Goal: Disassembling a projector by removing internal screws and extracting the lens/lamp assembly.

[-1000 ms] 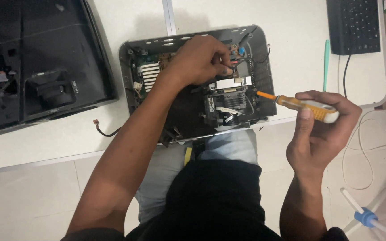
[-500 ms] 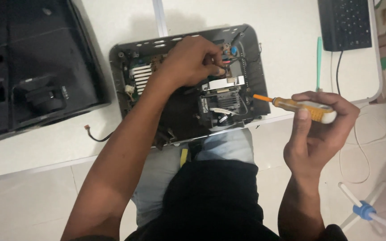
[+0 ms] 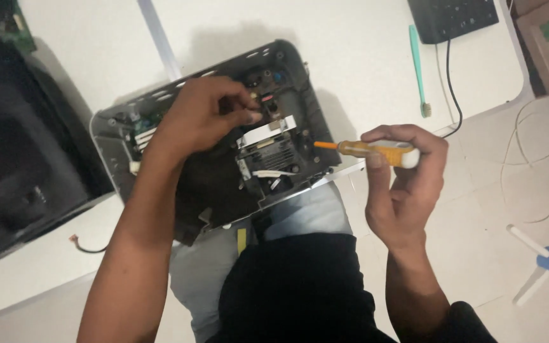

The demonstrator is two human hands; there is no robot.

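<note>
1. Hands worked over an opened electronic device [image 3: 223, 159], a dark chassis with a grey rim and its cover off, which lay tilted at the front edge of the white worktop [image 3: 351, 57], partly overhanging the person's lap.
2. The left hand [image 3: 201, 117] reached into the upper middle of the chassis; its grip was closed, with thumb and fingertips [image 3: 249, 117] pinched on a small part inside. What the part was could not be told, for the fingers covered it.
3. The right hand [image 3: 401, 184] was raised off the worktop, to the right of the device and apart from it. Its grip was closed around a screwdriver [image 3: 376, 151] with a yellow and white handle, held nearly level with the orange shaft pointing left toward the device's right edge.
4. Inside the chassis, just below the left hand, sat a dark square module [image 3: 271, 159] with a pale flat ribbon cable [image 3: 263, 130] crossing its top.
5. A large black housing panel [image 3: 27, 171] lay on the worktop at the left, just beside the device.
6. A teal toothbrush [image 3: 418, 63] lay near the worktop's right edge, beside a black cable [image 3: 450, 76] that ran from a black keyboard [image 3: 452, 18] at the top.
7. A loose red-and-black wire [image 3: 87, 246] lay near the front edge at lower left.
</note>
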